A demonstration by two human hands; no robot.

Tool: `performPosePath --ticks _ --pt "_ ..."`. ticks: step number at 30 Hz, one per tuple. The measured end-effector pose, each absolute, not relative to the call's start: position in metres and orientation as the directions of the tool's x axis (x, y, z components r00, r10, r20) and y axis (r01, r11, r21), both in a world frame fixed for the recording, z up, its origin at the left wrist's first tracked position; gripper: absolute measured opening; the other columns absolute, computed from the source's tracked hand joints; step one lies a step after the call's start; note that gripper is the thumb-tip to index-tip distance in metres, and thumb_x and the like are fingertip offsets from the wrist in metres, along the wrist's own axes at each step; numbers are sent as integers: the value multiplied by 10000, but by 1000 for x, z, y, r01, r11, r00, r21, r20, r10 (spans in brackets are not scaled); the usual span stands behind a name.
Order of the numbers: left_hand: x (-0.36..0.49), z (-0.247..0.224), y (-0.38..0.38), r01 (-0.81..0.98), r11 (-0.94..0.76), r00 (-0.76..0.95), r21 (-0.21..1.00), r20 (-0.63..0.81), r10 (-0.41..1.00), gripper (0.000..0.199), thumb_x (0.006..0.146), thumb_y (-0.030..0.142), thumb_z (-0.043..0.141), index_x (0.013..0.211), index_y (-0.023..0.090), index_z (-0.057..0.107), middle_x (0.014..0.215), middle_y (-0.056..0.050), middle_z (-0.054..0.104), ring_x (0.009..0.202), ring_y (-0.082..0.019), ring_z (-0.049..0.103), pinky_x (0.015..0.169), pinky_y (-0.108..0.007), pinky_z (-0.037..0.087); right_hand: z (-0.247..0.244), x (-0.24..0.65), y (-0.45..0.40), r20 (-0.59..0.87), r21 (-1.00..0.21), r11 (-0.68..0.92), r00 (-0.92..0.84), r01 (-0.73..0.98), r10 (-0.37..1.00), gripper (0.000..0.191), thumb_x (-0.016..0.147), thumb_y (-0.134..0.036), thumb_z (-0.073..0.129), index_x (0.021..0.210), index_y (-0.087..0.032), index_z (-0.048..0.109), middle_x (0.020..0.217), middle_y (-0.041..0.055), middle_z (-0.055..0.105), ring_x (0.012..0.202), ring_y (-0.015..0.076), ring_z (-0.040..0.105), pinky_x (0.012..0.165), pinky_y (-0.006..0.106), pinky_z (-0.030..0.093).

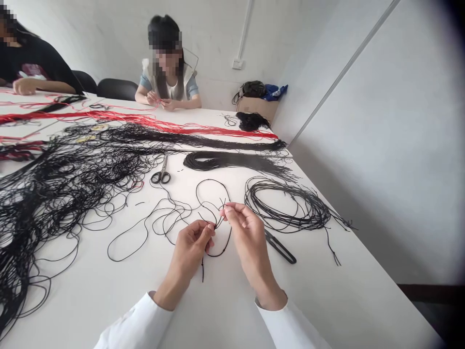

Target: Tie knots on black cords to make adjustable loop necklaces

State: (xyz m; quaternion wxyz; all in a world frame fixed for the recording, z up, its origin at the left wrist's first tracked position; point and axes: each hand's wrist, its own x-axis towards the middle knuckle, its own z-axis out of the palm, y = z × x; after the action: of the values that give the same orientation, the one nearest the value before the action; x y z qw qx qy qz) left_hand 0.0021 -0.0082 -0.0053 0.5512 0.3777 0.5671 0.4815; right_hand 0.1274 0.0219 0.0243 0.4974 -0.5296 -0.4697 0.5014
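Above the white table, my left hand [194, 242] pinches a thin black cord [213, 180] between thumb and fingers. Close beside it on the right, my right hand [247, 232] is closed with its fingertips on strands of the same cord. Several short cord ends stick up around the fingertips. The cord forms a loop beyond and below the hands, and a knotted tail hangs under my left hand. Whether a knot lies inside the pinch is hidden by my fingers. Loose cord curls [170, 209] lie left of the hands.
Black-handled scissors [161, 176] lie beyond my left hand. A black tool [281, 247] lies right of my right hand, near coiled cords [290, 203]. A tangled black cord heap [72, 179] covers the left. Red cords [174, 125] stretch across the back, where two people sit.
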Motion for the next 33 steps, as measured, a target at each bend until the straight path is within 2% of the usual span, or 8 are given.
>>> performPosePath --ticks 3,8,16,19,21,25,29,33 --pt "3 -5 -8 -69 259 -112 963 -265 958 349 824 525 654 741 189 611 599 13 551 578 -136 467 562 -257 355 31 129 25 -154 -974 -148 21 -174 988 287 873 -476 672 856 -189 662 841 39 681 825 171 591 847 329 486" --pt "3 -3 -8 -46 268 -129 962 -271 954 305 817 484 639 726 195 603 597 10 550 571 -142 466 553 -261 347 44 130 30 -89 -942 -91 -19 -323 996 264 855 -438 682 759 -202 617 796 19 598 785 156 546 835 315 480" --pt "3 -4 -10 -51 271 -138 961 -275 951 252 824 421 620 709 202 571 636 7 557 577 -135 459 543 -256 333 38 149 80 -321 -875 -253 102 -414 942 179 689 -230 761 835 -178 672 881 52 691 705 131 586 695 278 519" --pt "3 -5 -10 -36 268 -123 963 -271 955 270 843 441 624 729 199 585 633 12 546 575 -128 444 542 -252 326 44 145 85 -225 -930 -193 67 -313 972 253 713 -206 736 956 -161 685 909 38 725 641 89 552 692 256 509" --pt "3 -5 -10 -48 262 -117 964 -266 957 307 850 481 635 745 195 599 622 15 540 571 -126 444 541 -249 327 52 139 78 -89 -977 -102 -78 -187 993 310 767 -261 721 1056 -159 674 908 32 744 632 85 559 699 256 508" --pt "3 -6 -11 -86 222 -119 971 -231 966 361 853 529 648 751 183 626 607 12 541 571 -127 457 549 -246 345 60 128 54 15 -985 69 -320 160 947 212 860 -337 641 983 -175 698 870 47 762 660 134 627 643 271 506" --pt "3 -6 -11 -116 185 -125 976 -199 972 365 861 525 645 754 176 652 615 -1 569 585 -139 493 579 -256 384 48 124 35 82 -847 174 -200 502 976 157 887 -293 568 911 -206 696 730 29 728 622 166 639 616 286 486" --pt "4 -5 -11 -162 163 -109 973 -182 977 357 852 522 660 817 170 698 647 -17 622 600 -156 546 636 -281 447 35 123 23 73 -803 112 -91 585 993 160 889 -316 555 881 -210 675 625 20 687 507 165 581 537 287 446"
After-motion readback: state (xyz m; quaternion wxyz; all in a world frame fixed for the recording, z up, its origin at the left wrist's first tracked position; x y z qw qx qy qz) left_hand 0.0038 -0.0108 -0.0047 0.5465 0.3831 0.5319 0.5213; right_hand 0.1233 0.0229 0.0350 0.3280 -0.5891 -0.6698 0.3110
